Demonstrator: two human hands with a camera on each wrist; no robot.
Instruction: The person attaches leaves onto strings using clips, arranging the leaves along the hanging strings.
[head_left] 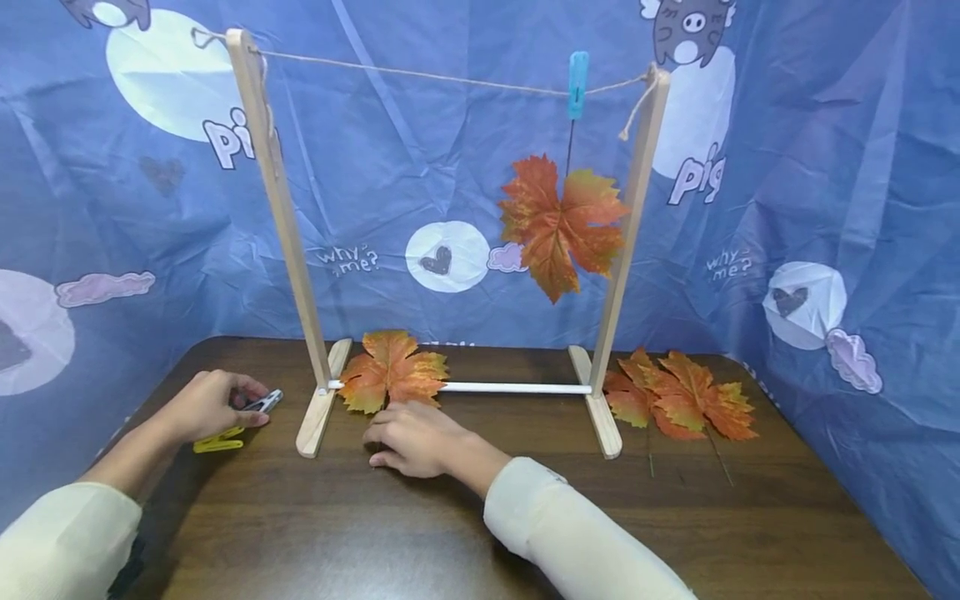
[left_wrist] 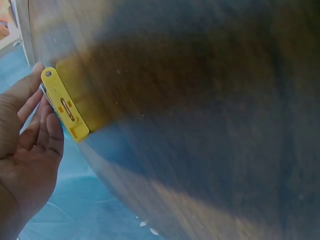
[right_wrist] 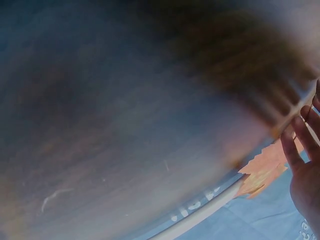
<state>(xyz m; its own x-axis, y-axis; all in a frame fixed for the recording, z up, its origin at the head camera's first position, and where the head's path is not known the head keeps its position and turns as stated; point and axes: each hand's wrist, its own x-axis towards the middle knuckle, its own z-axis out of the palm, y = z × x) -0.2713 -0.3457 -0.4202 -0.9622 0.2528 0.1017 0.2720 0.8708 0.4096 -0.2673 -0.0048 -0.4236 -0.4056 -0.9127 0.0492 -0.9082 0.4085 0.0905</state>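
My left hand (head_left: 213,404) pinches a pale grey-blue clothespin (head_left: 266,402) between thumb and fingers, just above the table at the left. A yellow clothespin (head_left: 218,440) lies right beneath that hand; in the left wrist view the yellow clothespin (left_wrist: 65,104) stands in front of the fingers. An orange artificial maple leaf (head_left: 393,372) leans over the left end of the stand's white rod. My right hand (head_left: 412,439) is at its base with curled fingers. In the right wrist view, the leaf (right_wrist: 267,167) has its thin stem held at the fingertips, partly hidden.
A wooden stand (head_left: 288,217) carries a string (head_left: 420,75) between two posts. A blue clothespin (head_left: 577,85) holds another leaf (head_left: 562,221) on the string near the right post. More leaves (head_left: 693,392) lie on the brown table (head_left: 360,533) at the right.
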